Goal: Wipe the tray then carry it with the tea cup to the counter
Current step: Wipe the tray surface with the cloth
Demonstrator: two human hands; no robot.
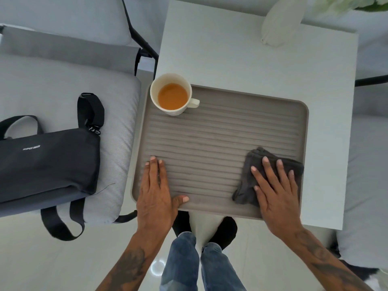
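A taupe ribbed tray (220, 131) lies on a small white table. A cream tea cup (172, 94) with amber tea stands in the tray's far left corner, its handle pointing right. My left hand (156, 190) rests flat on the tray's near left corner, fingers together, thumb along the front rim. My right hand (275, 190) presses flat with spread fingers on a dark grey cloth (252, 175) at the tray's near right corner.
The white table (241, 59) carries a pale vase (279, 19) at its far edge. A grey cushioned seat (69, 97) on the left holds a black bag (46, 160). Another grey seat (367, 164) is on the right. My legs and feet stand below the table's front edge.
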